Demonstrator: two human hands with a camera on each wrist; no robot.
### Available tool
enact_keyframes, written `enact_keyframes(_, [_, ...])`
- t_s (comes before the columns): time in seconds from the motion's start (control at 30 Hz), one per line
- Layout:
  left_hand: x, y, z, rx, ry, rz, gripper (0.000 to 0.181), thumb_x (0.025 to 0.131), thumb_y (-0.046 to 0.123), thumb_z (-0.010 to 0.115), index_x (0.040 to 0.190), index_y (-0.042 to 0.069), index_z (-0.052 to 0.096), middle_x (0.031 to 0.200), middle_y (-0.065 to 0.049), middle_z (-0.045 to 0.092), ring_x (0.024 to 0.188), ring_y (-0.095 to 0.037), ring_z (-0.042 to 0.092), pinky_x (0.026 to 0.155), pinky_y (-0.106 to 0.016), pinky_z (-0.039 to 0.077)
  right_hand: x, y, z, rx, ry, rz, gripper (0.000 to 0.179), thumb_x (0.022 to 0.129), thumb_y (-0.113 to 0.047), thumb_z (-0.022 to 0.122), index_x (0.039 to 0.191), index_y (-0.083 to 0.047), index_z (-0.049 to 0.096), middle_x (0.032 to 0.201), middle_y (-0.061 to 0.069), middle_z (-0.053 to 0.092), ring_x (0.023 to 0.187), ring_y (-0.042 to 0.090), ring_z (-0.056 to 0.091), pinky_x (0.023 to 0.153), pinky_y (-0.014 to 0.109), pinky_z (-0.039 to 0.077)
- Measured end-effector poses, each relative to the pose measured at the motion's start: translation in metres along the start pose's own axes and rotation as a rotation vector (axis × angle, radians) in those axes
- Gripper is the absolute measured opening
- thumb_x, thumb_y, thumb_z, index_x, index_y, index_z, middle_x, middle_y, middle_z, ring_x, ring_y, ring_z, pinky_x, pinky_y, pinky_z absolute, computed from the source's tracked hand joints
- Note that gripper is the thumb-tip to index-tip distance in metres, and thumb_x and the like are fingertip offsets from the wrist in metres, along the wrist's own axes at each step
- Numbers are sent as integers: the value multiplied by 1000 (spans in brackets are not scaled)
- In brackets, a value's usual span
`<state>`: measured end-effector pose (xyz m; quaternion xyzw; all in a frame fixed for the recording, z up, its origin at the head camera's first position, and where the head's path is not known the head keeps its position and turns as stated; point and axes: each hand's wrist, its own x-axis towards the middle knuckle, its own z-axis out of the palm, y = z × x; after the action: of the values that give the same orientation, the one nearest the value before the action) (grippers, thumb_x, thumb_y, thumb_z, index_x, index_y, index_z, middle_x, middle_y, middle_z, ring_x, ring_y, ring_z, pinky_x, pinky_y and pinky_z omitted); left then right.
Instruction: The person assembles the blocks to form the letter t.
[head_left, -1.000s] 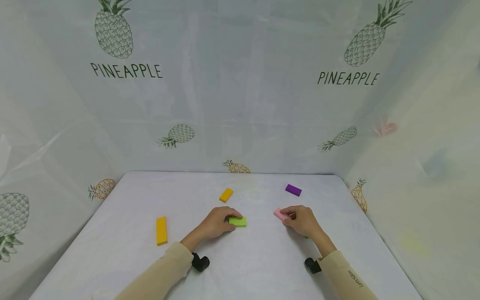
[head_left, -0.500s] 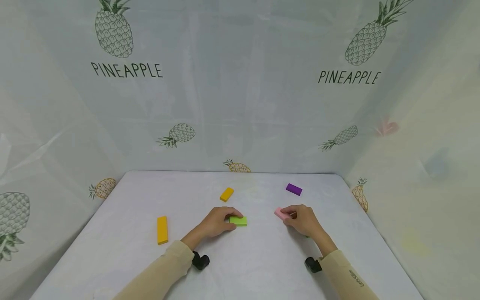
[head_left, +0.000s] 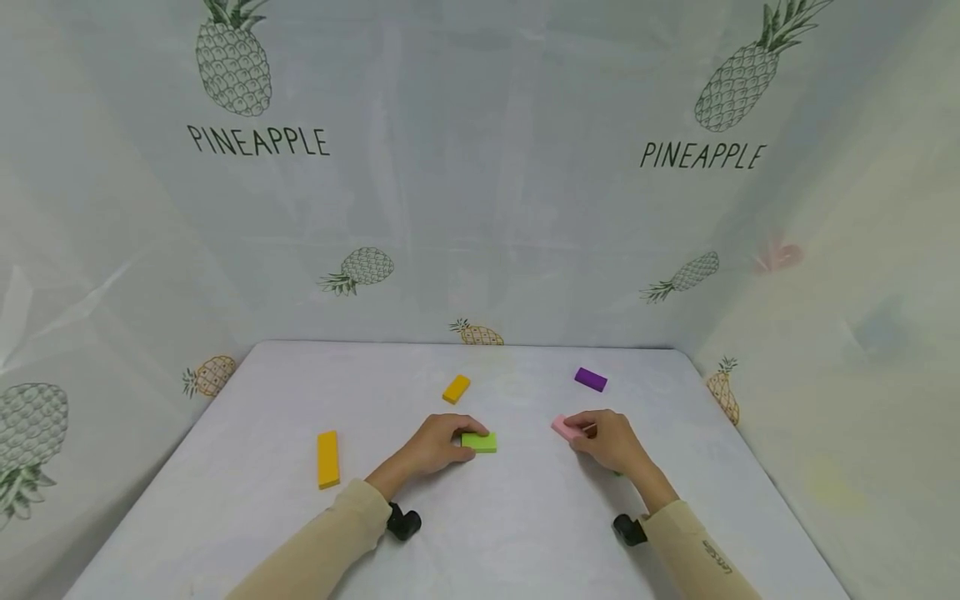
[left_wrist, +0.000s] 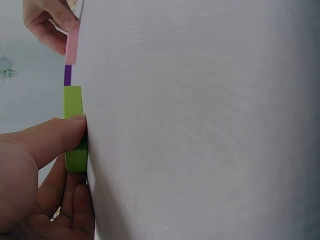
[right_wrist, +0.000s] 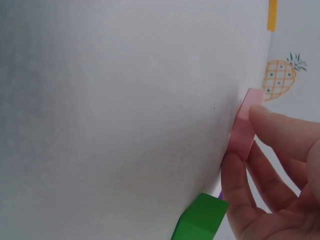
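Near the middle of the table, my left hand point(head_left: 435, 443) pinches a light green block point(head_left: 483, 442) between thumb and fingers. The left wrist view shows the thumb across the front of that green block point(left_wrist: 74, 102). To the right, my right hand point(head_left: 609, 440) pinches a pink block point(head_left: 566, 427) by its near right end. In the right wrist view the thumb lies on the pink block point(right_wrist: 245, 122) with fingers behind it. Both blocks appear to lie on the table. A darker green block point(right_wrist: 202, 218) sits close to the right hand, mostly hidden under it in the head view.
A long yellow block point(head_left: 327, 460) lies left of my left hand. Farther back are a short yellow block point(head_left: 456, 389) and a purple block point(head_left: 591, 380). The white table point(head_left: 487, 533) backs onto a pineapple-print curtain point(head_left: 465, 183). A small black device point(head_left: 405, 524) sits at each wrist.
Both hands keep their holds on the green and pink blocks. The whole head view shifts slightly, with everything a few pixels to the right; no block visibly moves on the table.
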<state>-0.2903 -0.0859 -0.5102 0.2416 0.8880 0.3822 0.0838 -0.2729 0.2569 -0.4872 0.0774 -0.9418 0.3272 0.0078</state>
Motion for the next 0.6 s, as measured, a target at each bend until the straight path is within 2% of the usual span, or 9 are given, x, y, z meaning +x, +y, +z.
enact_keyframes(0.6, [2, -1, 0, -13, -4, -21, 34, 95, 12, 81, 123, 29, 77, 128, 9, 73, 122, -16, 62, 111, -44, 50, 6, -3, -1, -9, -10, -13, 32, 87, -10, 88, 118, -7, 79, 111, 5, 77, 93, 19, 68, 85, 41, 61])
